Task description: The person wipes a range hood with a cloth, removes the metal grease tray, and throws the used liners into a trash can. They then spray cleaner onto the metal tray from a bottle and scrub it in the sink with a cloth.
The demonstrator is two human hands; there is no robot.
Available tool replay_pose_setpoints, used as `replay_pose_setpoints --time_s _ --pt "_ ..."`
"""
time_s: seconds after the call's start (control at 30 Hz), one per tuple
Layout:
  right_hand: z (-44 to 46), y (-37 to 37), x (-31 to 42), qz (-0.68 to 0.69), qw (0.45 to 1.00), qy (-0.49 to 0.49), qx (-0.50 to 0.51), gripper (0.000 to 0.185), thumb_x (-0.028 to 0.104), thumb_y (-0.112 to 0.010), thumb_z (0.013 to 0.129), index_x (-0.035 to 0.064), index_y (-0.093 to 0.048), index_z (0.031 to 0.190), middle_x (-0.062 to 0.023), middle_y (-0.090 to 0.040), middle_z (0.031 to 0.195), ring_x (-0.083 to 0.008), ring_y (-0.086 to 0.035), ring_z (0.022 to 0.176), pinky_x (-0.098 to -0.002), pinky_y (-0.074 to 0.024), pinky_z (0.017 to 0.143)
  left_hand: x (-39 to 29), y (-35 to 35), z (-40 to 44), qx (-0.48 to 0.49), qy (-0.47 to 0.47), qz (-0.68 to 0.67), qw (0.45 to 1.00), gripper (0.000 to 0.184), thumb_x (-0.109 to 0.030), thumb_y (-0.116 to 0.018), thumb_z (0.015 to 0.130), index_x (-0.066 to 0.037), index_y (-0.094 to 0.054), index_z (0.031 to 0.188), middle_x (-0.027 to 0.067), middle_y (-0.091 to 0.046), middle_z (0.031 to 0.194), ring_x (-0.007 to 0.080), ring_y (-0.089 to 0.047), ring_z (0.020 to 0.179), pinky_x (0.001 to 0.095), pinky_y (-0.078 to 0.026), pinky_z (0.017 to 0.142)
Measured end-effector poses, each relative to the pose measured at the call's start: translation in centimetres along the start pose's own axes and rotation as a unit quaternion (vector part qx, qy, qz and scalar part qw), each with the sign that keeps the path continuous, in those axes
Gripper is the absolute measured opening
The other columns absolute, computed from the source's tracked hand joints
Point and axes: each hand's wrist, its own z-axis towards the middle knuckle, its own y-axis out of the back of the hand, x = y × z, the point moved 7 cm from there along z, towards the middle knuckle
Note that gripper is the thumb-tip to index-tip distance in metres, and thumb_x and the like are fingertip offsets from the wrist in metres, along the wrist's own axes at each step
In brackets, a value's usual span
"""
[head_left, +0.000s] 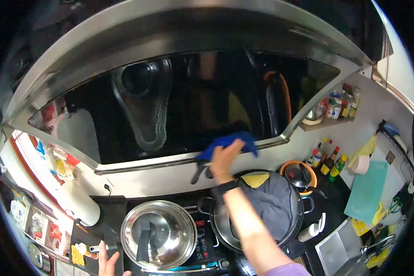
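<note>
A blue cloth [237,140] lies against the lower edge of the black glass range hood [207,101], with my right hand [226,158] pressing it there from below. That hand's fingers are closed on the cloth. At the bottom left, my left hand [108,264] is partly cut off by the frame, its visible fingers apart over the dark counter [108,216]. Near it are a yellow sponge [77,255] and a small white and orange item. Whitish smears show on the hood's glass at left of centre.
A lidded steel pan [160,234] stands on the left of the cooktop. On the right, a large pot [300,216] bears grey cloth [273,204]. Bottles [338,166], an orange bowl [313,177] and a sink [338,246] are further right. A white canister [80,204] stands left.
</note>
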Motion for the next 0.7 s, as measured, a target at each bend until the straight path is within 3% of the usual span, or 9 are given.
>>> replay_pose_setpoints --time_s 0.13,0.17,0.27,0.43,0.53,0.6,0.63,0.67,0.7 --pt "13.5 10.4 -4.2 0.017 0.983 0.05 -0.174 0.07 -0.005 -0.044 0.067 -0.0102 -0.021 0.132 -0.0254 -0.025 0.139 -0.0343 -0.019 0.133 -0.0379 -0.0088 0.112 1.8 0.5 -1.5 -0.015 0.003 0.012 1.0 0.049 -0.008 -0.059 0.081 -0.003 -0.044 0.127 0.0204 -0.025 0.143 0.0359 -0.027 0.131 0.0387 -0.026 0.105" --pt "16.5 12.9 -5.2 0.05 0.954 0.093 -0.279 0.068 -0.004 -0.044 0.064 -0.0102 -0.026 0.129 -0.0251 -0.037 0.127 -0.037 -0.033 0.12 -0.0405 -0.0181 0.108 2.8 0.3 -1.9 -0.015 0.018 0.015 1.0 0.049 -0.008 -0.06 0.081 -0.003 -0.044 0.127 0.0204 -0.025 0.143 0.0359 -0.027 0.131 0.0387 -0.026 0.105" --pt "18.2 17.1 0.5 0.359 0.902 0.067 -0.232 0.061 -0.001 -0.038 0.084 -0.0002 -0.013 0.14 -0.0193 -0.037 0.131 -0.0299 -0.04 0.117 -0.0367 -0.0269 0.105 4.2 0.3 -2.9 -0.02 0.047 0.009 0.999 0.05 -0.006 -0.06 0.08 -0.003 -0.044 0.127 0.02 -0.025 0.144 0.0359 -0.026 0.132 0.0382 -0.026 0.105" --pt "11.9 12.4 9.2 0.588 0.781 0.052 -0.204 0.065 -0.006 -0.034 0.082 0.0068 -0.011 0.142 -0.0175 -0.029 0.137 -0.029 -0.037 0.121 -0.0408 -0.0223 0.108 5.8 0.6 -3.8 -0.032 0.08 -0.029 0.996 0.052 0.0 -0.06 0.078 -0.004 -0.043 0.127 0.0182 -0.024 0.145 0.0347 -0.028 0.131 0.0363 -0.029 0.104" --pt "7.2 6.0 10.6 0.146 0.93 0.186 -0.281 0.071 0.002 -0.044 0.07 -0.006 -0.02 0.136 -0.0286 -0.024 0.136 -0.0397 -0.026 0.126 -0.0505 -0.0122 0.109 7.5 1.4 -4.7 -0.027 0.119 -0.079 0.989 0.054 0.003 -0.06 0.076 -0.006 -0.043 0.127 0.0174 -0.024 0.145 0.0344 -0.028 0.131 0.0369 -0.029 0.103" --pt "1.7 0.5 14.2 -0.008 0.928 0.269 -0.259 0.058 0.014 -0.051 0.065 -0.0105 -0.042 0.117 -0.0361 -0.033 0.127 -0.045 -0.03 0.123 -0.056 -0.0148 0.104 7.5 2.9 -5.2 -0.063 0.043 0.005 0.997 0.055 0.003 -0.061 0.075 -0.006 -0.044 0.127 0.0169 -0.023 0.145 0.0338 -0.029 0.131 0.0393 -0.032 0.101" --pt "1.0 -1.2 17.7 -0.024 0.98 0.193 0.032 0.05 0.022 -0.054 0.067 -0.008 -0.048 0.107 -0.0348 -0.042 0.118 -0.0476 -0.035 0.116 -0.056 -0.0205 0.101 8.2 3.3 -5.7 -0.066 0.056 0.006 0.996 0.054 0.001 -0.061 0.075 -0.006 -0.044 0.126 0.0174 -0.025 0.145 0.0344 -0.031 0.13 0.0406 -0.033 0.1" --pt "-2.0 -2.8 20.4 -0.086 0.944 0.088 0.307 0.046 0.03 -0.057 0.07 -0.0054 -0.053 0.098 -0.0336 -0.05 0.108 -0.0501 -0.041 0.11 -0.056 -0.0262 0.097 8.6 3.7 -6.1 -0.064 0.052 0.007 0.997 0.054 0.001 -0.061 0.075 -0.006 -0.044 0.126 0.0174 -0.025 0.145 0.0344 -0.031 0.13 0.0406 -0.033 0.1" --pt "-4.5 -4.9 21.8 -0.044 0.905 0.074 0.417 0.036 0.037 -0.056 0.072 0.0023 -0.056 0.083 -0.0262 -0.058 0.094 -0.0428 -0.051 0.099 -0.0541 -0.0369 0.085 9.2 4.2 -6.5 -0.066 0.066 0.019 0.995 0.053 -0.001 -0.062 0.076 -0.006 -0.045 0.125 0.0179 -0.027 0.144 0.0348 -0.032 0.129 0.0406 -0.032 0.1"
